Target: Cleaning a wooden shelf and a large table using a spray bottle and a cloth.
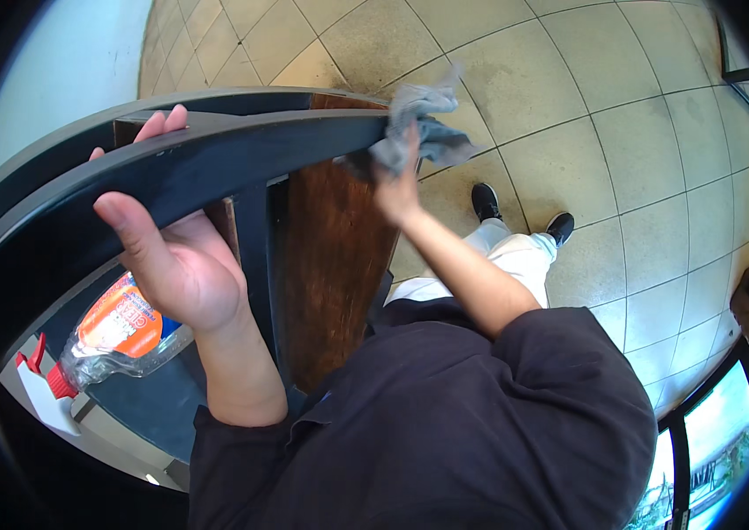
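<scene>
A long dark painted board (235, 156) runs across the upper left, curved by the lens. My left hand (192, 278) grips it from below, thumb on the near side and fingertips showing over the far edge. At the board's right end, my right hand (397, 189) presses a crumpled grey cloth (417, 116) around the edge; both are slightly blurred. Below my left wrist is a clear plastic spray bottle (129, 331) with an orange label and a red and white trigger head (49, 384), partly hidden by the hand and forearm.
A brown wooden panel (328, 265) in a dark frame stands below the board. Pale floor tiles (546, 79) stretch to the right, with my dark shoes (485, 202) on them. A light wall (82, 59) rises at upper left, and glazed dark-framed panes (722, 424) stand at lower right.
</scene>
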A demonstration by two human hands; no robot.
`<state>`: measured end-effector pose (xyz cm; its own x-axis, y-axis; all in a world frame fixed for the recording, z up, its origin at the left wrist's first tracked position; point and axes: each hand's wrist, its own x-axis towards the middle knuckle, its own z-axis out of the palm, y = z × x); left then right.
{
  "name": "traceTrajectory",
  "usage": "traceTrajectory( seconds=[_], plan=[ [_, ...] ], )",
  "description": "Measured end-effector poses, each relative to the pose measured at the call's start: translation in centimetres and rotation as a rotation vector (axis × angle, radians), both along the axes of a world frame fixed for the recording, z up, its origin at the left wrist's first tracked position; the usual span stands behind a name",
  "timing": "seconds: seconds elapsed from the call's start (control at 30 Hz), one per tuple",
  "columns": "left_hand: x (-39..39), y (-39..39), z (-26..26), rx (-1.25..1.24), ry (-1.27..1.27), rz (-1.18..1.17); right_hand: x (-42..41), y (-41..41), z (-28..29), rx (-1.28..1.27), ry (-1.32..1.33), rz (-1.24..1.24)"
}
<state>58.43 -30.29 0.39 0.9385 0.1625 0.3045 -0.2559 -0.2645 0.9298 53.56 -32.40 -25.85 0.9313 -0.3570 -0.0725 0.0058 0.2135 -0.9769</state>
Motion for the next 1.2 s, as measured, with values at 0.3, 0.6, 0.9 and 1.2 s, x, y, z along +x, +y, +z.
traceTrajectory(
  seconds=[0.3,0.6,0.9,1.2],
  plan=[
    [0.2,-0.6,0.0,-0.064,0.010,0.021,0.5,-0.8,10.3,-0.324,-0.517,0.121],
    [-0.1,-0.6,0.3,0.079,-0.011,0.051,1.7,-2.5,-9.9,-0.386,-0.195,0.187],
    [0.2,-0.6,-0.2,0.055,-0.005,0.065,2.0,-3.1,-13.8,0.385,0.815,0.192],
    [0.9,-0.5,-0.3,-0.046,-0.050,-0.058,-12.4,4.1,-14.2,0.481,1.105,0.628]
  ],
)
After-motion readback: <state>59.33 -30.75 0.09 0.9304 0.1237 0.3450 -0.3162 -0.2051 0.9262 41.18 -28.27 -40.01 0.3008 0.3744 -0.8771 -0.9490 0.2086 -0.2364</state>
